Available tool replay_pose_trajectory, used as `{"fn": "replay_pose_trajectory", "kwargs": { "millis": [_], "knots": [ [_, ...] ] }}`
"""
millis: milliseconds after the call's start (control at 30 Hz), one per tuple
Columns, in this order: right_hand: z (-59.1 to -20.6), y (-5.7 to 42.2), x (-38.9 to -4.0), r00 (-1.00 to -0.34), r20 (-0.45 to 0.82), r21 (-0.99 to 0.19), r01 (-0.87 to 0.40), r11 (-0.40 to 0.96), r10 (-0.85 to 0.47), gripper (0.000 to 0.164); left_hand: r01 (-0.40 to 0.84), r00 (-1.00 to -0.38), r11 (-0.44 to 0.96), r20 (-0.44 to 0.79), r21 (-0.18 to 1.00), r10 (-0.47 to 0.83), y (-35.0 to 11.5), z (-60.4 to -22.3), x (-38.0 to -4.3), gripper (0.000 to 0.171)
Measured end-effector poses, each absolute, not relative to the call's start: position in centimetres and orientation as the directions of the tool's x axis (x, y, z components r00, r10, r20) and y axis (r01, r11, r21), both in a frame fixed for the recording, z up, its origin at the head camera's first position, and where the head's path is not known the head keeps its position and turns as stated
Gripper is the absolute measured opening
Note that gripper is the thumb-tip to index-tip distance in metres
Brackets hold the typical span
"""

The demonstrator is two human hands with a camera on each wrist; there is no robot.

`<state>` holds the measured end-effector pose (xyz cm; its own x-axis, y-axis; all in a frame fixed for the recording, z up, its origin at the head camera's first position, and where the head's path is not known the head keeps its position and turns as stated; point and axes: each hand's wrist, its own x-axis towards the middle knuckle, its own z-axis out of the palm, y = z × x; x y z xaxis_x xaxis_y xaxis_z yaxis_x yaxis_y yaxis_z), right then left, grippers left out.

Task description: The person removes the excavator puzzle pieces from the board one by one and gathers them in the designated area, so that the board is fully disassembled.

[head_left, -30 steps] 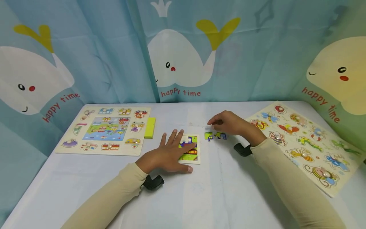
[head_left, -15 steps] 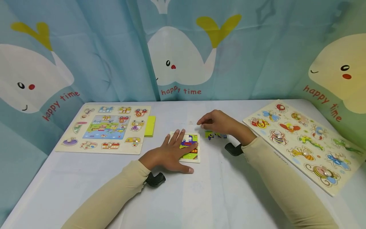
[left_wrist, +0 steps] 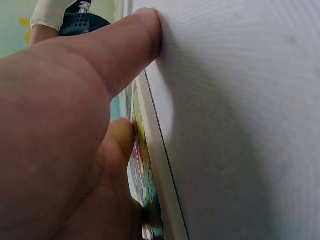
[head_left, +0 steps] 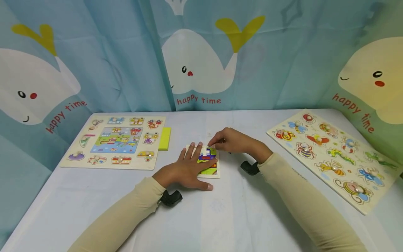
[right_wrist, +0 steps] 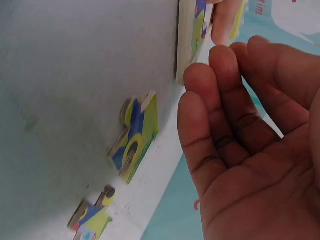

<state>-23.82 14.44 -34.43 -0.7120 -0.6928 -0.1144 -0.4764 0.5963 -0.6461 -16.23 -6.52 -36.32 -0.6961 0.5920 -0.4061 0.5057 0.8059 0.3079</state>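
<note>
White tablecloth (head_left: pixel 233 213), small wood-framed train jigsaw (head_left: pixel 212 176) lying flat at mid-table, both hands at it.
Left hand (head_left: pixel 187 171): released, fingers spread across the left part of the jigsaw, thumb extended past its near edge. Right hand (head_left: pixel 233 140): fingers bent, tips together at the jigsaw's far right corner; whether they grasp a piece cannot be told. Two loose jigsaw pieces, first piece (right_wrist: pixel 142 132) and second piece (right_wrist: pixel 92 217), lie apart on the cloth below the right hand, per the right wrist view. Vehicle peg board (head_left: pixel 109 164): left, lime-yellow block (head_left: pixel 164 139) at its edge. Insect peg board (head_left: pixel 319 154): right, angled.
</note>
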Motion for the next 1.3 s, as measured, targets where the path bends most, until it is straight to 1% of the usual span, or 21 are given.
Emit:
{"fn": "replay_pose_trajectory", "kwargs": {
  "millis": [433,700,933,1067,1300],
  "knots": [
    [-34.5,13.1,-23.7,-0.649,-0.126,-0.599,-0.554,0.579,-0.751,0.017,0.513,-0.696,0.8,-0.394,0.312,0.6,-6.6,-36.3,-16.2,0.083],
    [-34.6,12.5,-23.6,-0.669,-0.175,-0.582,-0.522,0.624,-0.723,0.021,0.52,-0.698,0.792,-0.375,0.32,0.61,-6.8,-36.1,-16.0,0.082],
    [-34.6,12.2,-23.4,-0.714,-0.195,-0.571,-0.475,0.67,-0.672,0.021,0.525,-0.696,0.789,-0.372,0.32,0.614,-6.7,-36.1,-16.0,0.081],
    [-34.5,12.0,-23.3,-0.71,-0.182,-0.562,-0.493,0.664,-0.681,0.019,0.527,-0.696,0.786,-0.367,0.324,0.617,-6.7,-36.1,-16.0,0.08],
    [-34.4,11.8,-23.4,-0.707,-0.194,-0.551,-0.496,0.671,-0.681,0.017,0.525,-0.699,0.792,-0.372,0.313,0.611,-6.7,-36.3,-16.2,0.081]
  ]
}}
